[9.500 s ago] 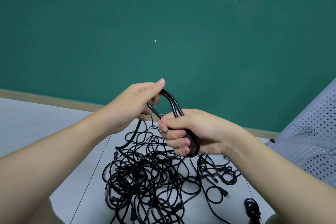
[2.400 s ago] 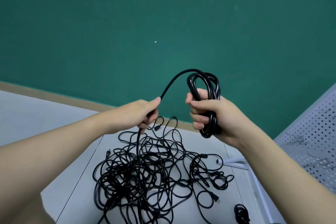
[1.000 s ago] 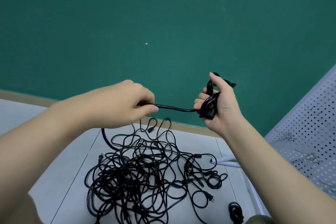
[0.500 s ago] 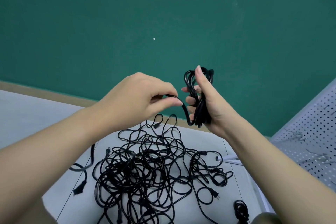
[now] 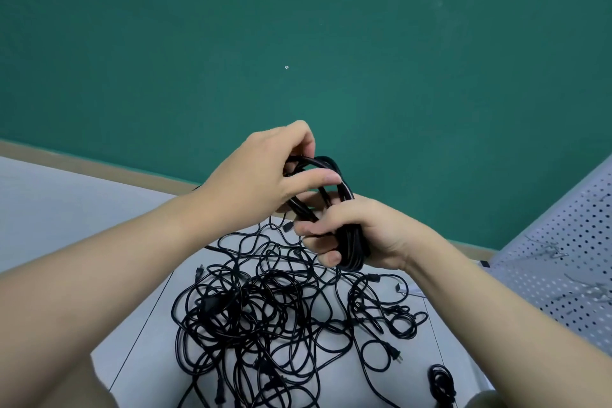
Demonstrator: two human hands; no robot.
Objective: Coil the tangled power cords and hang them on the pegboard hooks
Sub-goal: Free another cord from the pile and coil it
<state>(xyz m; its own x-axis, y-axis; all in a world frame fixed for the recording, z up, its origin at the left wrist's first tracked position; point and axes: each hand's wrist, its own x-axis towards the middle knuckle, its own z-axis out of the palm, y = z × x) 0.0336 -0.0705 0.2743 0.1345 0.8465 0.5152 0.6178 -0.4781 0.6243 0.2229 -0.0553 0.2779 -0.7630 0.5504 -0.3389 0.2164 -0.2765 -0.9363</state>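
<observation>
A black power cord coil (image 5: 347, 235) is held up in front of the green wall. My right hand (image 5: 357, 235) grips the bundle of loops around its lower part. My left hand (image 5: 268, 175) pinches a strand of the same cord at the coil's top, thumb and fingers curled round it. Below both hands a large tangle of black cords (image 5: 271, 318) lies on the pale floor, with plugs sticking out at its edges. The white pegboard (image 5: 563, 262) with hooks leans at the right edge.
A small coiled black cord (image 5: 442, 382) lies on the floor at the lower right. A green wall (image 5: 298, 43) with a tan baseboard (image 5: 99, 169) closes the back. A white bracket (image 5: 409, 290) lies near the pegboard's foot.
My left hand has risen and moved right onto the coil's top, laying the free strand over the bundle. My right hand has turned over and now wraps its fingers round the loops.
</observation>
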